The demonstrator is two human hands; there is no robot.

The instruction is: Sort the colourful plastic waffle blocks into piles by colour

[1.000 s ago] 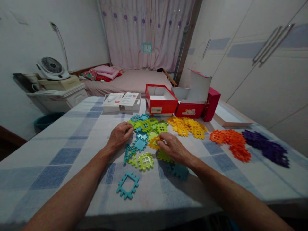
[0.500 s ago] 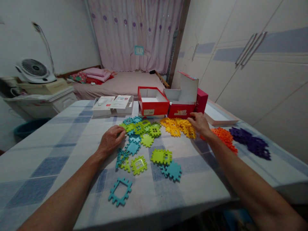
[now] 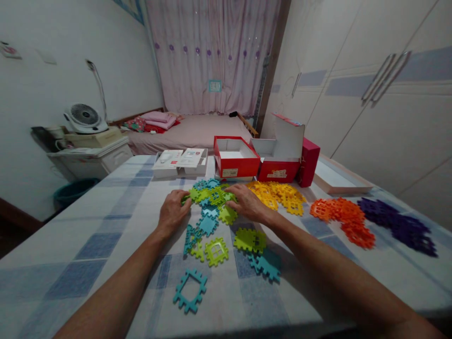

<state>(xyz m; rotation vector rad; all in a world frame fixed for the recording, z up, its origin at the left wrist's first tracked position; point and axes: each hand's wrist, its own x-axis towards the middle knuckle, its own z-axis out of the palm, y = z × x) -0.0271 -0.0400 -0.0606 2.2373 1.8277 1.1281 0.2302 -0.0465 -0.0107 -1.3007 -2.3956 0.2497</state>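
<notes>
My left hand (image 3: 173, 208) is at the left edge of a mixed pile, its thumb and fingers closed around the edge of a green interlocking tile (image 3: 184, 199). On the pile's right side lies my right hand (image 3: 247, 202), fingers apart and touching green tiles (image 3: 228, 215). Between the hands, blue tiles (image 3: 208, 224) are mixed in with the green ones. Closer to me are a green window tile (image 3: 216, 251), a solid green tile (image 3: 243, 239) overlapping another, blue tiles (image 3: 270, 264) and a blue square frame (image 3: 176, 293). My right fingertips are partly hidden among the tiles.
Yellow tiles (image 3: 278, 194), orange tiles (image 3: 341, 212) and purple tiles (image 3: 395, 223) form separate heaps to the right. Behind stand a white box (image 3: 162, 173), an open red box (image 3: 238, 166), another red box (image 3: 278, 173) with its lid raised, and a shallow tray (image 3: 348, 188).
My right hand has moved left from the yellow tiles to the green and blue pile. The left hand stays at the pile's left edge. The whole view has shifted a little.
</notes>
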